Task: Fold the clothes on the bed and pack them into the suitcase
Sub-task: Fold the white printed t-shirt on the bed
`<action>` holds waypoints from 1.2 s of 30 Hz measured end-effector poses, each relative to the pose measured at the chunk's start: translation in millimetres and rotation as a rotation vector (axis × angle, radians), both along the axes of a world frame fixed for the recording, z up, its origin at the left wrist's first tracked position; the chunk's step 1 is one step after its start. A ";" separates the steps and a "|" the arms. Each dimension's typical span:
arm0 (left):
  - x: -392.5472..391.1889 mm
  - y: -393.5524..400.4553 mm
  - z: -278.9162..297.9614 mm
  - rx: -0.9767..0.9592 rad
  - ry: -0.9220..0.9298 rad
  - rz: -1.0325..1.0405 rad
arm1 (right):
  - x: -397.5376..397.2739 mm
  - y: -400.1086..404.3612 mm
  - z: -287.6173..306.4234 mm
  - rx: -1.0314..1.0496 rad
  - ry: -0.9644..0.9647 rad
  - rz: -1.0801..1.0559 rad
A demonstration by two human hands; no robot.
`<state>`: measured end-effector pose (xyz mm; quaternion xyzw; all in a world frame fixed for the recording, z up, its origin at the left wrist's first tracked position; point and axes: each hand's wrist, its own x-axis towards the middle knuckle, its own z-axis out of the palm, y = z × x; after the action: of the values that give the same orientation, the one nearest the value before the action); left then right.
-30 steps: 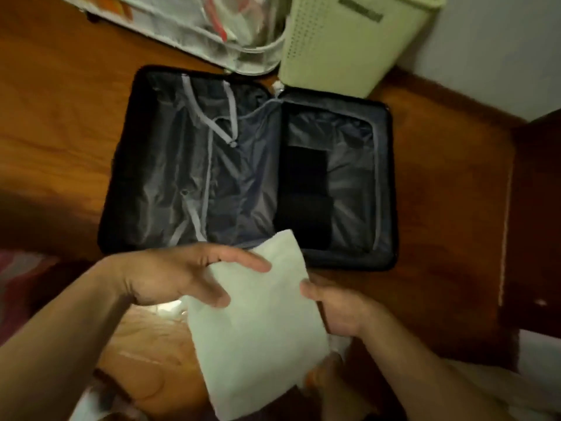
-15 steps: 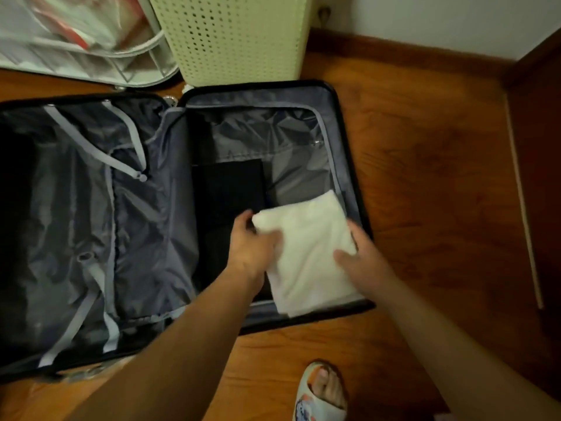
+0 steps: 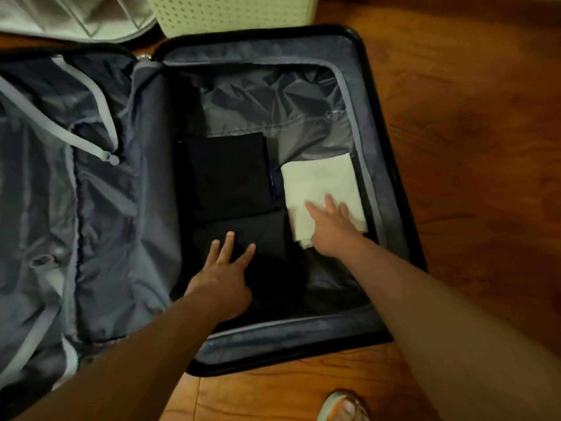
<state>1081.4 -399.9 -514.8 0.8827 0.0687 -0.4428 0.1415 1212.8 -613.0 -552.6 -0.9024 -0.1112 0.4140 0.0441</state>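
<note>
- Packing step: the right hand (image 3: 331, 229), fingers flat and spread, presses the folded white cloth (image 3: 321, 189) down at 3 o'clock in the suitcase (image 3: 391, 189).
- The left hand (image 3: 224, 275), fingers straight, rests on the dark folded clothes (image 3: 227, 174) at 6 o'clock.
- Next, judged: lift both hands away and fetch another garment.

From my feed, the open black suitcase with grey lining (image 3: 391, 165) runs off the left edge, so I can't see its far half whole. The cream perforated plastic basket (image 3: 230, 10) is cut by the top edge. My right hand (image 3: 331, 229) covers the folded white cloth's (image 3: 318, 180) near corner. A sandalled foot (image 3: 343, 405) is blurred, cropped at the bottom.
</note>
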 end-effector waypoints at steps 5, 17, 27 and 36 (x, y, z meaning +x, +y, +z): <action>-5.3 20.1 16.3 -0.055 0.073 -0.021 | -15.1 8.3 30.0 0.018 0.053 -0.024; -177.8 96.5 330.7 -0.284 -0.048 0.777 | -219.8 131.3 354.6 0.252 -0.018 -0.278; -436.4 359.0 644.5 -0.351 -0.508 1.231 | -402.1 430.1 653.6 0.576 -0.030 -0.061; -717.3 459.8 755.0 -0.059 -0.709 1.969 | -605.9 660.4 747.6 0.680 0.294 0.620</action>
<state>364.1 59.9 240.1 0.5122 0.7010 0.1506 0.4728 606.9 47.4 195.0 -0.6931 -0.4966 0.4709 0.2265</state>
